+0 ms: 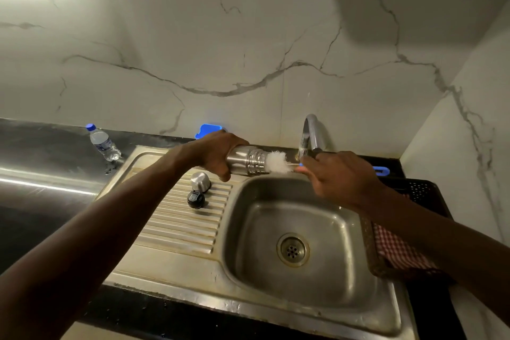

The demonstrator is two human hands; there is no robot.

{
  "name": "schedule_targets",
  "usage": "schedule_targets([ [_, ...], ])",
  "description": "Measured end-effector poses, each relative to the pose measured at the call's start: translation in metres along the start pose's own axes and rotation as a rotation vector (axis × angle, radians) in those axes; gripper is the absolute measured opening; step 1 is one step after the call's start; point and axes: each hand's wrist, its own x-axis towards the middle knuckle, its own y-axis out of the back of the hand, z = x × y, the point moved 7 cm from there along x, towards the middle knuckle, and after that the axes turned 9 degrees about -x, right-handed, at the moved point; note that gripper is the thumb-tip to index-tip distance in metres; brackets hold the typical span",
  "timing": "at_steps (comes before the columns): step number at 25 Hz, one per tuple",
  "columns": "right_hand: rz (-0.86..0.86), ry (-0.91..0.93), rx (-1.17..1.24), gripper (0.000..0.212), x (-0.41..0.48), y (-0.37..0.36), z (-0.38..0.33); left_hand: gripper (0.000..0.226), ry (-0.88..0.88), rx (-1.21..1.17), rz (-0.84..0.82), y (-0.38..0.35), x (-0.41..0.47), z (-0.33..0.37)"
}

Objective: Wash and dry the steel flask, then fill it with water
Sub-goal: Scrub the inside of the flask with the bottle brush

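Observation:
My left hand (216,156) grips the steel flask (249,160) round its body and holds it on its side above the sink's left rim, mouth pointing right. A bottle brush with white bristles (277,162) sticks out of the flask's mouth. My right hand (336,176) holds the brush's handle, whose blue end (382,170) shows past my wrist. The flask's steel cup lid (200,180) and its black stopper (196,199) stand on the ribbed drainboard (179,226), below my left hand.
The steel sink basin (292,232) lies under both hands, the tap (310,132) behind it with no water visibly running. A plastic water bottle (104,143) stands at the back left. A blue holder (209,130) sits against the wall. A checked cloth (400,251) and black basket (422,190) lie right.

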Motion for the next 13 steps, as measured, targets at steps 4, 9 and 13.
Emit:
schedule_targets([
  [4, -0.134, 0.056, 0.104, 0.023, 0.014, -0.005, -0.047, 0.063, 0.03, 0.065, -0.139, -0.015, 0.01, 0.016],
  [9, -0.07, -0.047, 0.237, 0.022, 0.007, -0.019, -0.005, 0.062, 0.062, 0.005, -0.056, -0.003, 0.002, -0.005],
  [13, -0.106, -0.104, 0.47, 0.029, 0.023, -0.029, -0.026, 0.052, -0.083, 0.172, 0.186, -0.003, 0.009, 0.017],
])
